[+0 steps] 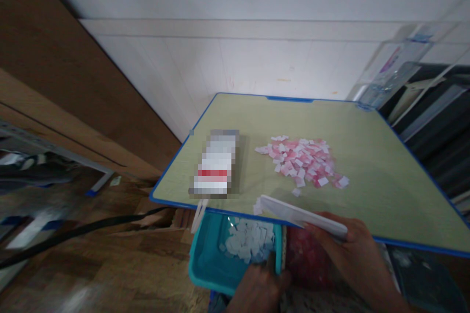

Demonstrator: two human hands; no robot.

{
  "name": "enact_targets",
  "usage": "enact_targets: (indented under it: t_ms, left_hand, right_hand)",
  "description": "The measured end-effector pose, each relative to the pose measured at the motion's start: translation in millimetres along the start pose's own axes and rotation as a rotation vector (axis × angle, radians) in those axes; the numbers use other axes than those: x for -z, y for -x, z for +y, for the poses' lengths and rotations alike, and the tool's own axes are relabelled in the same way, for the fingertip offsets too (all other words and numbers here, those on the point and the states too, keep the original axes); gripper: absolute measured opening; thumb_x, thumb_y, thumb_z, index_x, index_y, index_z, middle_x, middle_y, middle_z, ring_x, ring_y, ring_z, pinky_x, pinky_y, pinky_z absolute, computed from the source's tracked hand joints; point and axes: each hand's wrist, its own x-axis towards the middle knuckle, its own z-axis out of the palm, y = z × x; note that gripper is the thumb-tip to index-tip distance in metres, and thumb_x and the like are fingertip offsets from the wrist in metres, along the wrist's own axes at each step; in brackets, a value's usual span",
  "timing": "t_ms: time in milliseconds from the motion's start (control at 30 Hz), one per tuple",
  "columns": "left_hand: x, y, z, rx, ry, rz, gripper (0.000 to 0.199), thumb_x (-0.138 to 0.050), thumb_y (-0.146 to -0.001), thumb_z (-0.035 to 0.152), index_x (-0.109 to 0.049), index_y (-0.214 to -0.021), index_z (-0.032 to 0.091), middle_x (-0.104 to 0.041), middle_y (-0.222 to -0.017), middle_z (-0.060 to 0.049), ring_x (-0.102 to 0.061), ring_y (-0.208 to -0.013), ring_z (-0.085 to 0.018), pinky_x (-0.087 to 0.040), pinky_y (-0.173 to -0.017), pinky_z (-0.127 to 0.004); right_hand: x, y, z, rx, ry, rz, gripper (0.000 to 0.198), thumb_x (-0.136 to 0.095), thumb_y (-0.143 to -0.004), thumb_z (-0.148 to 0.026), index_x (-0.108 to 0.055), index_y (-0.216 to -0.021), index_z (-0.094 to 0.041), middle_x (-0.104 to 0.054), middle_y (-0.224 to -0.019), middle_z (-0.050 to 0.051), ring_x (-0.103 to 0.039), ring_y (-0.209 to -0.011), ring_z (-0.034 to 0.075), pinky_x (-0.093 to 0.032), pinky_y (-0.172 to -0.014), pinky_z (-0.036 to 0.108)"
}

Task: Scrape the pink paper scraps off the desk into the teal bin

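In my right hand (347,252) is a long, flat white strip (299,212), perhaps folded paper or card, held close above the table's near edge. Small white paper squares (258,206) lie by its left end. Below that edge, my left hand (259,286) is closed at the near right corner of a teal plastic basin (209,279), its fingers over the rim and partly blurred. Several white squares (249,242) are heaped inside the basin. A loose pile of pink and white squares (304,161) covers the middle of the tabletop.
The pale green folding table (382,171) has a blue rim and stands against a white wall. A phone-like object (216,164), pixelated, rests at its left. A clear plastic bottle (385,78) is at the back right corner. A dark cable (91,225) hangs at left.
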Motion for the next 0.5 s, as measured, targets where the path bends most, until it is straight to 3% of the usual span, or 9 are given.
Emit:
enact_targets:
  t_ms: [67,167,233,367,500]
  left_hand:
    - [-2,0,-1,0.000,-0.005,-0.010,0.034,-0.062,-0.080,0.047,-0.058,-0.097,0.019,-0.062,-0.093,-0.012,-0.062,-0.077,-0.028,-0.052,-0.066,-0.038]
    - [0,1,0,0.012,-0.017,-0.033,0.017,-0.058,-0.085,0.030,-0.057,-0.098,0.019,-0.062,-0.095,-0.011,-0.062,-0.078,-0.026,-0.052,-0.067,-0.035]
    - [2,2,1,0.015,-0.006,-0.036,0.016,-0.055,-0.086,0.021,-0.057,-0.101,0.019,-0.063,-0.094,-0.010,-0.062,-0.079,-0.025,-0.051,-0.068,-0.035]
    - [4,2,2,0.018,0.029,-0.034,0.017,-0.055,-0.085,0.023,-0.057,-0.102,0.019,-0.063,-0.092,-0.010,-0.061,-0.081,-0.026,-0.050,-0.071,-0.035]
    - [6,2,3,0.025,0.055,-0.028,0.019,-0.056,-0.085,0.025,-0.058,-0.103,0.018,-0.062,-0.095,-0.012,-0.061,-0.083,-0.026,-0.050,-0.074,-0.036]
  right_hand:
    - [0,0,1,0.012,0.002,-0.014,0.026,-0.049,-0.083,-0.028,-0.069,-0.068,-0.023,-0.065,-0.052,-0.003,-0.061,-0.049,0.014,-0.045,-0.051,0.022]
    - [2,-1,1,0.044,0.036,-0.053,0.027,-0.048,-0.085,-0.029,-0.070,-0.070,-0.023,-0.067,-0.055,-0.002,-0.061,-0.050,0.015,-0.046,-0.051,0.022]
    - [4,-2,-1,0.067,0.061,-0.090,0.028,-0.046,-0.086,-0.029,-0.070,-0.075,-0.023,-0.070,-0.062,-0.001,-0.064,-0.055,0.015,-0.048,-0.055,0.022]
    - [8,-7,-9,0.155,0.148,-0.185,0.029,-0.041,-0.088,-0.021,-0.069,-0.091,-0.026,-0.074,-0.077,-0.001,-0.068,-0.071,0.015,-0.050,-0.066,0.022]
    - [9,-14,-16,0.241,0.298,-0.186,0.030,-0.040,-0.088,-0.021,-0.068,-0.079,-0.026,-0.074,-0.077,0.000,-0.069,-0.068,0.018,-0.050,-0.060,0.025]
